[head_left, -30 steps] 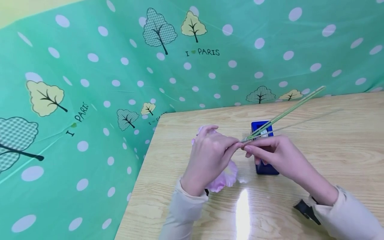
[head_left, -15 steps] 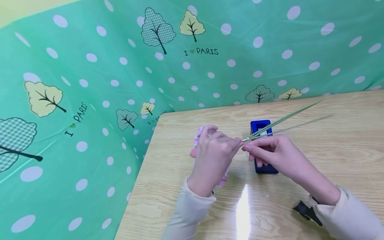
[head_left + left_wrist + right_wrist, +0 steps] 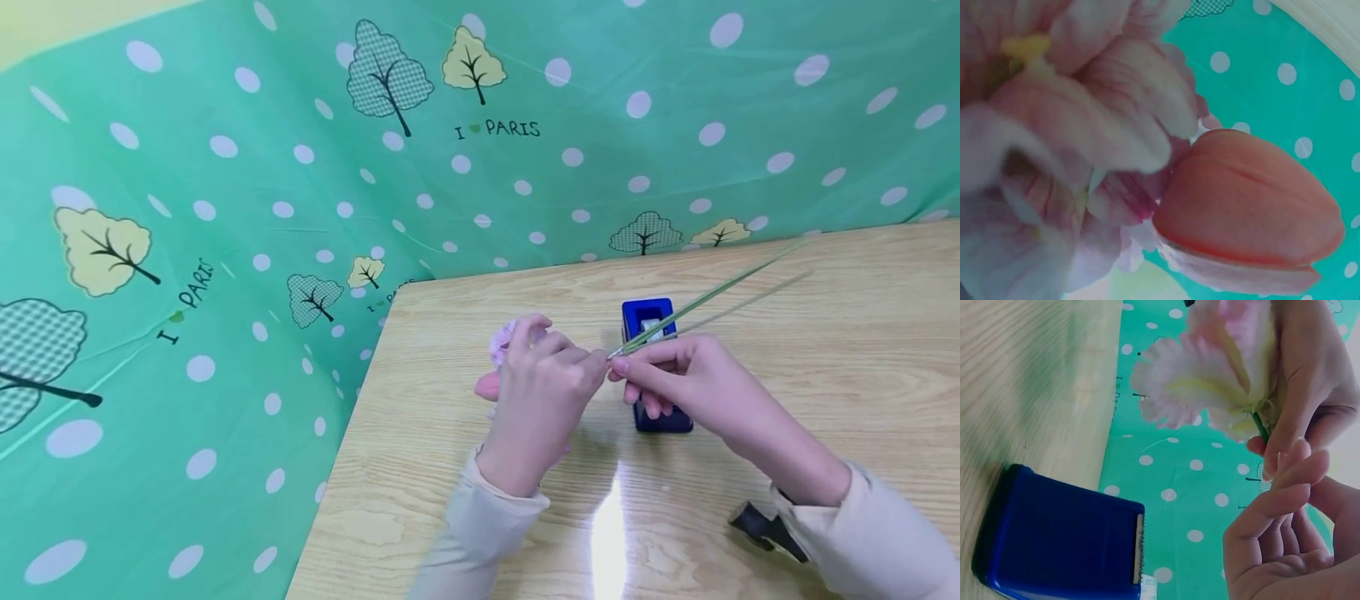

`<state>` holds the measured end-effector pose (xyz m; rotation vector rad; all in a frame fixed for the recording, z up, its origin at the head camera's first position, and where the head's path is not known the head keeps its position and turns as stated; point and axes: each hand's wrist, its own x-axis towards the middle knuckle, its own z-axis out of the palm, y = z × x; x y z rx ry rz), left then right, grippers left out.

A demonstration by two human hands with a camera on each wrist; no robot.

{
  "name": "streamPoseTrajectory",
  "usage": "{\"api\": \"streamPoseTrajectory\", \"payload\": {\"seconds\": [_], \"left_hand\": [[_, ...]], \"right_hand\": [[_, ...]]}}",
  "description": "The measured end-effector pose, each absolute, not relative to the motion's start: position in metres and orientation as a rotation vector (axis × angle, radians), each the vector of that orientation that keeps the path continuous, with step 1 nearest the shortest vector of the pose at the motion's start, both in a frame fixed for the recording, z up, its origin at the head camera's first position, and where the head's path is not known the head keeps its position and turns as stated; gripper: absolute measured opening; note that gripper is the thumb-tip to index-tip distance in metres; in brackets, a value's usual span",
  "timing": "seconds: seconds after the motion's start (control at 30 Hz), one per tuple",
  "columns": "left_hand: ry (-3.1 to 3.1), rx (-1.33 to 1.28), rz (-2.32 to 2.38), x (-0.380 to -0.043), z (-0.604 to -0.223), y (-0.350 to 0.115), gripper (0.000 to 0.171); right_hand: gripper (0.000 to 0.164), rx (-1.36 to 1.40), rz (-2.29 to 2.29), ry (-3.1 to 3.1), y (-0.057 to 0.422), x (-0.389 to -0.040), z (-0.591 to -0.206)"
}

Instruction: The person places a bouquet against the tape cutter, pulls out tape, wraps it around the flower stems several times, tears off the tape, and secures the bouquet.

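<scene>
My left hand (image 3: 547, 392) grips the green stems (image 3: 705, 296) of a bunch of flowers just below the blooms. Pale pink ruffled flowers (image 3: 1116, 100) and a salmon-pink tulip (image 3: 1250, 200) hang under that hand, largely hidden by it in the head view. The stems slant up to the right, one apart from the others. My right hand (image 3: 682, 379) pinches the stems with thumb and forefinger, right against the left fingertips. A shiny bit, perhaps clear tape, shows on the stems there. In the right wrist view, the right fingers (image 3: 1266, 512) meet the left thumb.
A blue tape dispenser (image 3: 663, 417) stands on the wooden table (image 3: 390, 433) beneath the right hand, its toothed cutting edge (image 3: 1139, 550) visible from the side. Near the right sleeve lies a black object (image 3: 767, 531). Green dotted cloth (image 3: 525, 208) hangs behind and at left.
The flower bunch has turned, so the tulip shows left of my left hand and the ruffled bloom below has gone mostly out of sight. My left hand has shifted slightly right; the stem tips swung.
</scene>
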<state>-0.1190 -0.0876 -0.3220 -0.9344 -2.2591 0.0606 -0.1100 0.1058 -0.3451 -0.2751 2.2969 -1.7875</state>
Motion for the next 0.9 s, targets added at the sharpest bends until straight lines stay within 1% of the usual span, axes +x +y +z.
{"api": "streamPoseTrajectory", "payload": {"seconds": [0.2, 0.37, 0.9], "left_hand": [[-2.227, -1.019, 0.065, -0.1233, -0.3237, -0.0892, 0.02], [-2.181, -1.074, 0.074, -0.1263, -0.3253, -0.0885, 0.022], [-2.151, -1.047, 0.118, -0.1268, -0.3315, -0.0811, 0.018]], "right_hand": [[0.032, -0.228, -1.837, 2.215, 0.1046, -0.1113, -0.3477], [0.03, -0.204, -1.916, 2.108, 0.1052, -0.1129, -0.3502], [0.032, -0.118, -2.025, 2.054, 0.1027, -0.1104, -0.3527]]}}
